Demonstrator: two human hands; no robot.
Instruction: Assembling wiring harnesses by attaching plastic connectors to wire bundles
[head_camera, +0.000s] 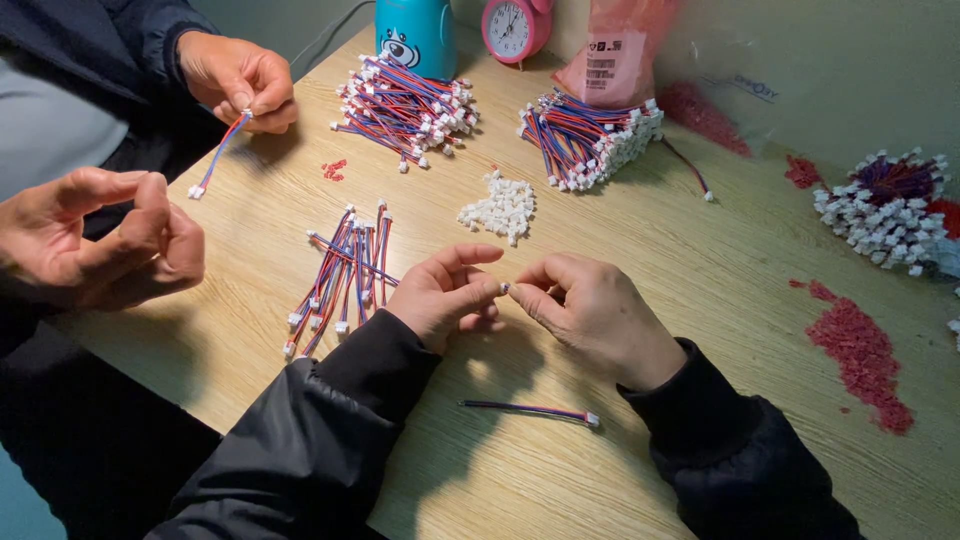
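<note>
1. Black sleeves (330, 440) sit closest to cam, both forearms coming in from bottom edge over wooden table (700, 270).
2. Left hand (445, 295) & right hand (595, 315) meet at table centre, fingertips touching; both pinched narrow on one small white connector (505, 288) held between them, just above tabletop.
3. Loose wire (530, 410), red/blue w/ white plug at its right end, lies flat on table between the two wrists, touching neither hand.
4. Small batch of finished wires (345, 270) lies just left of left hand, fanned roughly upright, white plugs at near ends.
5. Pile of white connectors (500, 208) sits beyond the hands, near table centre.
6. Two big wire bundles further back: one (405, 105) in front of teal container (415, 35), other (590, 135) in front of pink bag (615, 55). Pink clock (515, 27) stands between container & bag.
7. Far right: another heap of plugs & wires (885, 210) at table edge; red crumbs (860, 350) scattered near it & closer to cam.
8. Co-worker at left, dark sleeve: near hand (100, 240) curled, fingertips pinched, can't tell what's in it; far hand (240, 80) holds a red/blue wire (218, 155) hanging down toward table edge.
</note>
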